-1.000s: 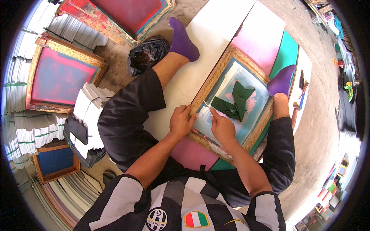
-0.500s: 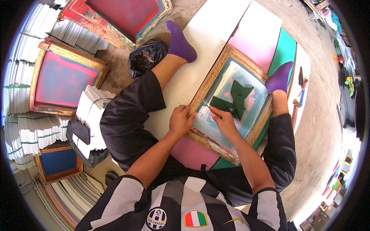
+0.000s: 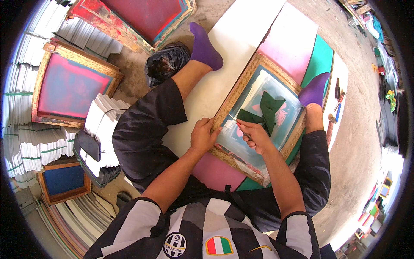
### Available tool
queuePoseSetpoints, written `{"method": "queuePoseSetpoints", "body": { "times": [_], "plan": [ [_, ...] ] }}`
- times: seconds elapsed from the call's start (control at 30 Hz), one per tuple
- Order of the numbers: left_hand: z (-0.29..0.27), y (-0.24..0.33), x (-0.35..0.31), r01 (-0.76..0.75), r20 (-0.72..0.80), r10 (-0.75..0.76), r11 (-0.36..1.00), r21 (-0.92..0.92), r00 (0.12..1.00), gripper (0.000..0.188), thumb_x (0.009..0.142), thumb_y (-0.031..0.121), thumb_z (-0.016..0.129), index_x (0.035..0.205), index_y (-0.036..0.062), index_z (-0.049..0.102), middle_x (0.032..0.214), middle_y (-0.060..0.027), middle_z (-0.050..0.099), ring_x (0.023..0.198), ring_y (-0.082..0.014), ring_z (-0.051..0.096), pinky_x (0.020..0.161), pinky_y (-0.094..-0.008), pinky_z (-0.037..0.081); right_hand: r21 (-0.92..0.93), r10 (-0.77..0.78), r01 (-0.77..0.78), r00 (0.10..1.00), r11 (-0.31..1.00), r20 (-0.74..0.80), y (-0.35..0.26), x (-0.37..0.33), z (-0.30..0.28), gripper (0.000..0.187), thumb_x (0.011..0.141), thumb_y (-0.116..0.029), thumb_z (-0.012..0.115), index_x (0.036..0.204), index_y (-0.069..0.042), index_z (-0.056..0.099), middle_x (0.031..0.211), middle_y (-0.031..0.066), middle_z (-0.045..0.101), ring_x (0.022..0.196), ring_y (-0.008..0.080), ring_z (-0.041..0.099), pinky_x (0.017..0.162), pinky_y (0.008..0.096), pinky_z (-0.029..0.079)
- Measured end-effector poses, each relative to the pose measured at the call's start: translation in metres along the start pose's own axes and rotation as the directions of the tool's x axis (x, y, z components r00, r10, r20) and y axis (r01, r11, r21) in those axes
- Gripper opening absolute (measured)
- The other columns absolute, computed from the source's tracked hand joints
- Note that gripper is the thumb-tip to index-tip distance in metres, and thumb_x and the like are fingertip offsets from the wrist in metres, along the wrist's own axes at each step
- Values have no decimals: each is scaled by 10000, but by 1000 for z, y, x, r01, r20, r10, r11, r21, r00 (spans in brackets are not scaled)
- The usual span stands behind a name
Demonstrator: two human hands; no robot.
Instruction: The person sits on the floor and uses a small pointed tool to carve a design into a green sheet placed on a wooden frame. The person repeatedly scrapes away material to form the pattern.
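Between my legs lies a wood-framed printing screen [image 3: 227, 102], tilted on the boards, with pale blue mesh showing a pink leaf-like motif. My left hand [image 3: 204, 135] grips its left rail near the lower corner. In my right hand [image 3: 256, 136] is a slim screwdriver-like tool [image 3: 238, 124] with a thin metal shaft and a red and dark handle. Its tip points up and left, over the mesh near a small white patch [image 3: 227, 125] by the left rail. A folded dark green cloth [image 3: 269, 112] rests on the mesh just beyond my right hand.
Under the screen lie white, pink and green boards [image 3: 296, 39]. Hand tools, including a hammer [image 3: 331, 123], lie at the right. Leftward are a black plastic bag [image 3: 166, 64], other framed screens [image 3: 77, 93], stacked white sheets [image 3: 105, 114] and a black phone-like object [image 3: 89, 146].
My right hand has turned and shifted slightly right, showing more of the tool's handle. My left hand keeps its hold on the rail.
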State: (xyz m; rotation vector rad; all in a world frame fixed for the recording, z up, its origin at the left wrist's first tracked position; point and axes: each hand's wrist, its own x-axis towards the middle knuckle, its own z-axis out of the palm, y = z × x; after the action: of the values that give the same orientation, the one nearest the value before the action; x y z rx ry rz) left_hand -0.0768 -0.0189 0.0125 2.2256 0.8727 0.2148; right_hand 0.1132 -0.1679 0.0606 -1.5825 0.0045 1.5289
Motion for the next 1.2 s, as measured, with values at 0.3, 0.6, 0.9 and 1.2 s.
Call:
{"method": "queuePoseSetpoints", "body": {
  "times": [0.3,0.6,0.9,1.2],
  "plan": [
    [2,4,-1,7,-45,-3,997,80,999,494,875,284,759,1250,-29,682,1093,-188,677,1022,-364,641,918,-435,523,-921,-658,166,743,354,-119,28,-7,12,338,1005,-301,621,1336,-313,690,806,98,681,751,324,695,688,453,536],
    [6,-3,-1,23,-22,-23,1000,13,1000,490,870,317,772,1212,-26,701,1094,-211,693,1035,-382,651,941,-452,514,-963,-671,113,737,245,-84,24,-12,16,319,991,-308,626,1300,-312,706,776,97,665,733,328,690,636,477,542],
    [5,-4,-3,-55,-68,58,997,48,996,472,853,261,776,1197,-53,698,1049,-198,687,991,-368,650,895,-436,529,-1000,-644,-19,765,-9,-9,16,-17,30,414,978,-238,601,1386,-300,629,784,116,664,655,340,687,581,487,549],
    [3,-4,-2,-55,-48,56,998,27,997,471,846,254,780,1192,-55,698,1001,-191,680,953,-365,644,863,-440,529,-975,-562,143,827,173,21,26,-4,17,464,1000,-244,561,1463,-250,542,862,202,722,771,394,724,652,545,572]
  ]
}}
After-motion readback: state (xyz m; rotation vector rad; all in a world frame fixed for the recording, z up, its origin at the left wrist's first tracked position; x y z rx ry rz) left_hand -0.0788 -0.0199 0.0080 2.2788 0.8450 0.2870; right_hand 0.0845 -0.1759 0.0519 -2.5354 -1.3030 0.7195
